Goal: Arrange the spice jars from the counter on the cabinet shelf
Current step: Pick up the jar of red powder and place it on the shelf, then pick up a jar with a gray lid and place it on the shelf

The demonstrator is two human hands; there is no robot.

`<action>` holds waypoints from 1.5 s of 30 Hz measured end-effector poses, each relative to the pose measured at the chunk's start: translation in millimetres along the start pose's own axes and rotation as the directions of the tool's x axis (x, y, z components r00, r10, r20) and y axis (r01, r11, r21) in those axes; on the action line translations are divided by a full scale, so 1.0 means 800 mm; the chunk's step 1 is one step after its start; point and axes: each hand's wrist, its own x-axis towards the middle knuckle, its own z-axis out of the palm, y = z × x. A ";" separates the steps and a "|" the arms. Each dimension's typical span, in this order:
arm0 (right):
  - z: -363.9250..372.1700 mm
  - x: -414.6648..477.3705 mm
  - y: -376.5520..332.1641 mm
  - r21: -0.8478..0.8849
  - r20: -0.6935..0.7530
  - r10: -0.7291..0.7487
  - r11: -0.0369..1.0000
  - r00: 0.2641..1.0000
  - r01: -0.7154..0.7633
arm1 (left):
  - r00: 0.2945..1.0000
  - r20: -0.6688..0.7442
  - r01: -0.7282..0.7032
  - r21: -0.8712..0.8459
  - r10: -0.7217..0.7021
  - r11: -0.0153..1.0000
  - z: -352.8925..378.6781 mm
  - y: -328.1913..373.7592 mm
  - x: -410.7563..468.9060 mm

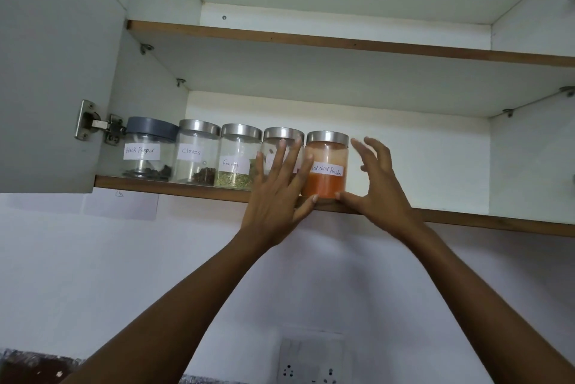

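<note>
Five jars stood in a row at the front of the lower cabinet shelf point(193, 189), upright and shoulder to shoulder. From the left: black pepper jar point(148, 151), cloves jar point(196, 155), a third whose label was partly hidden, a fourth jar point(281, 137) mostly covered by fingers, and the red chilli powder jar point(326, 165) at the right end. Both hands were spread wide and flanked that last jar. The left hand point(277, 193) lay flat across the fourth jar, thumb touching the chilli jar's base. The right hand point(378, 181) cupped the other side, thumb at the base, fingers apart from the glass. Neither seemed to grip anything, though contact behind the jar was hard to judge. The jar stood directly between the hands, equally near both, with bare shelf to its right.
</note>
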 end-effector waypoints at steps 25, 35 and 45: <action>-0.062 -0.472 -0.056 0.131 0.302 0.470 0.841 0.829 -0.525 | 0.918 0.376 0.215 -0.735 0.123 0.643 -0.088 0.231 -0.350; 0.002 -0.660 -0.033 -0.135 0.670 0.623 0.636 0.402 -0.760 | 0.481 0.805 0.390 -0.552 0.347 0.737 -0.047 0.295 -0.548; 0.041 -0.758 0.007 -0.113 0.702 0.653 0.496 0.285 -0.861 | 0.229 0.901 0.321 -0.428 0.369 0.845 -0.037 0.326 -0.610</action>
